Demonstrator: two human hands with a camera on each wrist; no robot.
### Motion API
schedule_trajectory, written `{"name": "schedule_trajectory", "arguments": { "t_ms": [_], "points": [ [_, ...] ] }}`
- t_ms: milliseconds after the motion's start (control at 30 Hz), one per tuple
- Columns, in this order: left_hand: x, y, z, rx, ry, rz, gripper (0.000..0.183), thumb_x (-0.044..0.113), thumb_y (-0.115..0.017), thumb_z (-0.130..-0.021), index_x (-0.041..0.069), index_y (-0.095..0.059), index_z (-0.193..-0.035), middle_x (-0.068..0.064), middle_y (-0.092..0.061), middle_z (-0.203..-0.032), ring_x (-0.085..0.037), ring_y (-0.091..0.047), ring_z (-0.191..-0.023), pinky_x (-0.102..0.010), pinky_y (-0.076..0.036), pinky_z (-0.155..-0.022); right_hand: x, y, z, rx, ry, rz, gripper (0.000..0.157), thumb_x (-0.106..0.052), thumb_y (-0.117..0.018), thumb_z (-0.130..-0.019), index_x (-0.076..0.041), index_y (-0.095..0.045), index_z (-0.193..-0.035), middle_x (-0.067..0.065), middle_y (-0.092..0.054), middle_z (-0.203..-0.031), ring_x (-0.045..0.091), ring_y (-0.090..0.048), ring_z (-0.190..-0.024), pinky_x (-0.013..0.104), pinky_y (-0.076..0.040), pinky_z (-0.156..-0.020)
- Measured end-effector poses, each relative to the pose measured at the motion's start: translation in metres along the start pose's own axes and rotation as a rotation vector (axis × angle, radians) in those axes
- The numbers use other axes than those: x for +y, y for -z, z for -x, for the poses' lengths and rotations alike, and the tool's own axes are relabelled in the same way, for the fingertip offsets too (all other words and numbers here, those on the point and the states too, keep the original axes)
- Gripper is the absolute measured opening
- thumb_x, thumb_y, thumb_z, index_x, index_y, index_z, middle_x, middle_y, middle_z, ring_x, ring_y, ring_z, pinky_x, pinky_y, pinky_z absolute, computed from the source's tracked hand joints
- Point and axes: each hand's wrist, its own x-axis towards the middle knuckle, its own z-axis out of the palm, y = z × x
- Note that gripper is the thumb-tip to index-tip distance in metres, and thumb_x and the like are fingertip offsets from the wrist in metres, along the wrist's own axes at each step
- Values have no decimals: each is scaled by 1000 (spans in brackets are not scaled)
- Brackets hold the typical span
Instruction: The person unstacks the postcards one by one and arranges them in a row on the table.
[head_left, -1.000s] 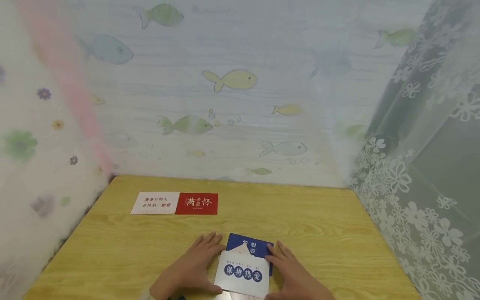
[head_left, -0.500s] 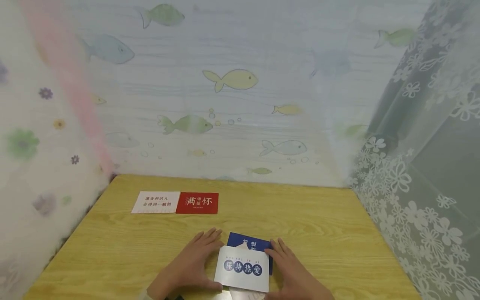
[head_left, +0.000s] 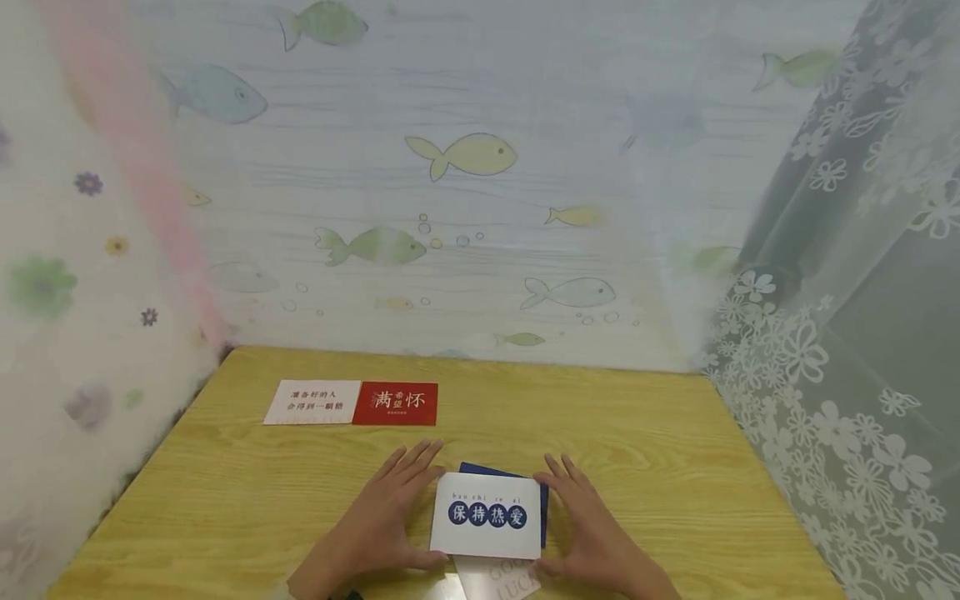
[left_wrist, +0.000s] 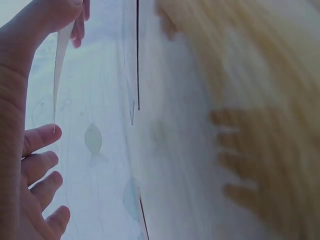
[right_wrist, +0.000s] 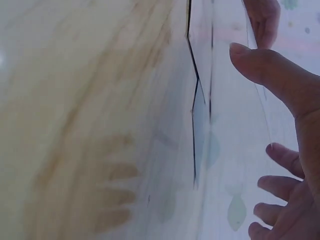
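Between my hands is a white card printed with Chinese characters in blue circles. My left hand holds its left edge, thumb at the near corner and forefinger at the far one. My right hand holds the right edge the same way. Both wrist views show the card raised above the table, its edge thin. The other fingers of each hand are spread. Under it lie a blue card, mostly covered, and a pale card with "GOOD LUCK" lettering, partly hidden.
Farther back on the wooden table, a white card with red characters and a red card lie side by side. A fish-print cloth hangs behind the table. Lace fabric borders the right side.
Both hands have moved slightly forward with the white card. It now covers more of the blue card, and more of the "GOOD LUCK" card shows at the near side.
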Motion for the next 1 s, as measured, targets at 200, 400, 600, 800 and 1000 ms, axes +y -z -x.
{"name": "schedule_trajectory", "arguments": {
  "t_ms": [200, 400, 600, 800, 1000],
  "points": [
    [-3, 0, 2, -39, 22, 33, 105, 69, -86, -61, 11, -56, -143, 0, -31, -167, -28, -32, -152, -33, -9, -127, 5, 2, -3, 59, 61, 22, 110, -38, -101, -49, -14, -54, -145, 7, -37, -163, 37, -25, -153, 66, -28, -114],
    [-5, 2, 1, -43, 27, 45, 103, 64, -88, -61, 12, -55, -144, -1, -33, -166, -29, -33, -152, -30, -5, -128, 8, 4, -8, 40, 69, -19, 109, -36, -101, -49, -15, -54, -145, 11, -38, -162, 40, -25, -153, 71, -26, -113],
    [-9, 1, -2, -64, 36, 56, 102, 60, -89, -62, 11, -55, -145, -2, -33, -166, -30, -33, -152, -46, -22, -124, 8, 6, -10, -2, 39, -52, 109, -39, -100, -52, -15, -53, -147, 18, -38, -161, 48, -25, -150, 71, -24, -114],
    [-17, 2, -8, -150, 66, 139, 102, 56, -90, -65, 9, -53, -148, -7, -36, -164, -34, -27, -154, -55, -21, -124, 13, 7, -16, -28, 46, -82, 106, -40, -99, -56, -10, -53, -147, 22, -38, -160, 51, -24, -149, 73, -25, -113],
    [-31, 0, -21, -194, 69, 182, 103, 54, -90, -67, 8, -50, -150, -9, -35, -164, -38, -22, -155, -59, -19, -124, 24, 6, -31, -77, 43, -104, 103, -36, -99, -60, -6, -51, -147, 25, -38, -159, 54, -22, -149, 76, -26, -112]
  ]
}}
